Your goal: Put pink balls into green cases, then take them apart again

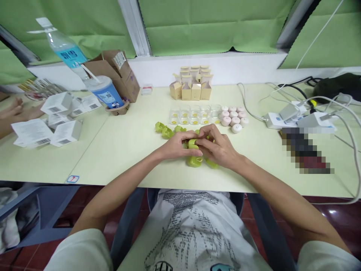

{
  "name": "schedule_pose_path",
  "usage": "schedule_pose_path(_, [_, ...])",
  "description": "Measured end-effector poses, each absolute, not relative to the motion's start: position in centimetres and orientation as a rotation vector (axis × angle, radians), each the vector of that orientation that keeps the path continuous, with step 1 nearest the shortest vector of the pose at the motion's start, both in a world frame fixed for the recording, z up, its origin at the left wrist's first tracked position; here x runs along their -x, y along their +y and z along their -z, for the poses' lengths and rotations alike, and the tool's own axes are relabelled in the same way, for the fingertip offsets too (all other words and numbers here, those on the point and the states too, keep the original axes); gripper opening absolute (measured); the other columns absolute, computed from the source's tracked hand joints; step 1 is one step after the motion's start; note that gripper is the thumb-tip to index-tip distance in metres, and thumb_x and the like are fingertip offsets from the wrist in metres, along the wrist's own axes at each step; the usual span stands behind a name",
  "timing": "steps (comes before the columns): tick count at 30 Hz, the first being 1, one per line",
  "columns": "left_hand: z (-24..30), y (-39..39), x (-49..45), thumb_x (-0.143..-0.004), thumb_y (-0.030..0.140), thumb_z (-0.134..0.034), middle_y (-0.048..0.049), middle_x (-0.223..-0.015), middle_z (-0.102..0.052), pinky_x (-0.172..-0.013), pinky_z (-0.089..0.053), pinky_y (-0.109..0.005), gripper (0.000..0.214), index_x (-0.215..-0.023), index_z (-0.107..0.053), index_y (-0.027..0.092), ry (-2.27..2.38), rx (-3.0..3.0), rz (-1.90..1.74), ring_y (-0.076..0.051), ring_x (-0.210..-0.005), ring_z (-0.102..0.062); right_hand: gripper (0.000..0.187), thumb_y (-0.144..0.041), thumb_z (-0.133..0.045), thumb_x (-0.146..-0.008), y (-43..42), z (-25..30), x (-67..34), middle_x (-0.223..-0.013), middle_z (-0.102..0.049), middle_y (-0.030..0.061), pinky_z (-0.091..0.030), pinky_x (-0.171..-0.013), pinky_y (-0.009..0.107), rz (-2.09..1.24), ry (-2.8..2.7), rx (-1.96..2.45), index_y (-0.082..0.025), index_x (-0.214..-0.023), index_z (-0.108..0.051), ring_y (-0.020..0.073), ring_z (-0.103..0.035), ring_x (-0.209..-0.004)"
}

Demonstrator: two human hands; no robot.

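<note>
My left hand [182, 145] has its thumb and fingers wrapped round a small yellow-green plastic case [193, 143] in front of me. Pinched fingers of my right hand [216, 145] press on the same case from the right. Another green case [194, 161] lies just below my hands, and one more is partly covered by my right hand. Several open green cases [167, 132] sit behind my left hand. Beyond my hands stand clear round-welled containers [190, 115] with yellow marks inside. To their right are several pale pink, round-topped pieces [234, 121].
Small cream boxes [192, 90] with raised flaps stand by the wall. White boxes [66, 134], a blue cup [106, 92], a bottle [66, 49] and a cardboard box [124, 79] are at left, near another person's hands [19, 109]. A power strip [299, 119] and cables lie at right.
</note>
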State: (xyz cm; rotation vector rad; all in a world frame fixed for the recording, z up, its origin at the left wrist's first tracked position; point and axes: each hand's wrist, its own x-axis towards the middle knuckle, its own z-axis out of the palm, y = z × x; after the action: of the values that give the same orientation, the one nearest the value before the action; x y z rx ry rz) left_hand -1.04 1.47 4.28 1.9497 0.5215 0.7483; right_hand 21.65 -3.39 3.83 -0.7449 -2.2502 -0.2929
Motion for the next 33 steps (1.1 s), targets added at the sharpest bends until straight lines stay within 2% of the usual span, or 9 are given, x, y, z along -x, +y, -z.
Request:
schedule_pose_path(3, [-3.8, 1.5, 0.8, -0.073, 0.081, -0.092, -0.005, -0.091, -0.072, -0.074, -0.053, -0.033, 0.068, -0.095, -0.08, 0.018, 0.565, -1.906, -0.778, -0.019, -0.084, -0.064, 0.012, -0.024, -0.062, -0.111, -3.2, -3.9, -21.9, -0.122, -0.069, 0.0146, -0.052, -0.057, 0.028, 0.277, -2.284, 0.718, -0.02, -0.109, -0.073, 0.0166, -0.066, -0.081])
schedule_pose_path(7, [-3.2, 1.2, 0.6, -0.081, 0.075, -0.089, -0.0014, -0.083, -0.069, -0.067, -0.048, -0.028, 0.059, -0.097, -0.081, 0.019, 0.576, -1.888, -0.763, -0.014, -0.075, -0.058, 0.011, -0.026, -0.067, -0.107, -2.8, -3.6, -22.3, -0.124, -0.069, 0.017, -0.055, -0.057, 0.031, 0.214, -2.31, 0.684, -0.02, -0.099, -0.071, 0.0213, -0.069, -0.088])
schedule_pose_path(12, [-3.4, 0.8, 0.6, -0.085, 0.074, -0.087, 0.0004, -0.077, -0.067, -0.063, -0.044, -0.029, 0.056, -0.093, -0.081, 0.019, 0.592, -1.889, -0.793, -0.013, -0.07, -0.056, 0.008, -0.026, -0.066, -0.106, -2.9, -3.6, -22.0, -0.124, -0.068, 0.0177, -0.061, -0.058, 0.034, 0.091, -2.267, 0.64, -0.021, -0.1, -0.068, 0.0224, -0.072, -0.092])
schedule_pose_path(15, [-3.9, 0.9, 0.8, -0.088, 0.078, -0.082, -0.0041, -0.087, -0.075, -0.071, -0.052, -0.032, 0.06, -0.098, -0.083, 0.019, 0.61, -1.85, -0.89, -0.018, -0.081, -0.067, 0.008, -0.026, -0.067, -0.104, -3.2, -4.8, -22.2, -0.122, -0.073, 0.0155, -0.065, -0.064, 0.037, -0.059, -2.161, 0.638, -0.023, -0.098, -0.07, 0.0224, -0.075, -0.092])
schedule_pose_path(19, [-4.4, 1.6, 1.6, -0.094, 0.072, -0.08, -0.0097, -0.114, -0.082, -0.085, -0.059, -0.035, 0.056, -0.122, -0.084, 0.023, 0.706, -1.897, -1.056, -0.021, -0.099, -0.074, 0.013, -0.032, -0.074, -0.102, -3.1, -8.1, -25.4, -0.115, -0.084, 0.0088, -0.066, -0.068, 0.037, -0.219, -2.063, 0.772, -0.025, -0.09, -0.073, 0.0209, -0.078, -0.086])
schedule_pose_path(21, [-4.8, 2.1, 2.4, -0.094, 0.068, -0.083, -0.01, -0.12, -0.08, -0.085, -0.059, -0.034, 0.054, -0.129, -0.082, 0.026, 0.775, -2.037, -1.091, -0.021, -0.102, -0.073, 0.023, -0.044, -0.079, -0.099, -2.7, -9.8, -28.2, -0.107, -0.086, 0.0075, -0.065, -0.065, 0.036, -0.359, -2.103, 0.938, -0.026, -0.085, -0.074, 0.0236, -0.08, -0.089])
schedule_pose_path(24, [-5.8, 3.1, 3.6, -0.094, 0.065, -0.085, -0.0098, -0.122, -0.074, -0.081, -0.059, -0.032, 0.059, -0.14, -0.078, 0.029, 0.868, -2.294, -1.104, -0.021, -0.102, -0.069, 0.032, -0.059, -0.078, -0.097, -2.0, -10.8, -32.3, -0.097, -0.085, 0.0072, -0.064, -0.069, 0.041, -0.469, -2.25, 1.283, -0.027, -0.1, -0.079, 0.0241, -0.078, -0.079])
schedule_pose_path(26, [-6.4, 3.8, 4.0, -0.093, 0.067, -0.084, -0.0096, -0.121, -0.072, -0.078, -0.057, -0.031, 0.068, -0.147, -0.072, 0.028, 0.896, -2.412, -1.1, -0.021, -0.1, -0.068, 0.034, -0.059, -0.072, -0.1, -1.9, -10.4, -34.2, -0.095, -0.084, 0.0088, -0.062, -0.07, 0.042, -0.463, -2.351, 1.37, -0.027, -0.103, -0.08, 0.0251, -0.077, -0.078])
schedule_pose_path(33, [-5.7, 5.9, 3.4, -0.092, 0.076, -0.08, -0.0123, -0.123, -0.076, -0.083, -0.057, -0.033, 0.074, -0.137, -0.071, 0.018, 0.828, -2.502, -1.047, -0.023, -0.103, -0.072, 0.029, -0.043, -0.061, -0.101, -2.4, -6.8, -36.2, -0.106, -0.083, 0.0121, -0.061, -0.075, 0.043, -0.527, -2.538, 1.44, -0.023, -0.098, -0.082, 0.0249, -0.076, -0.083])
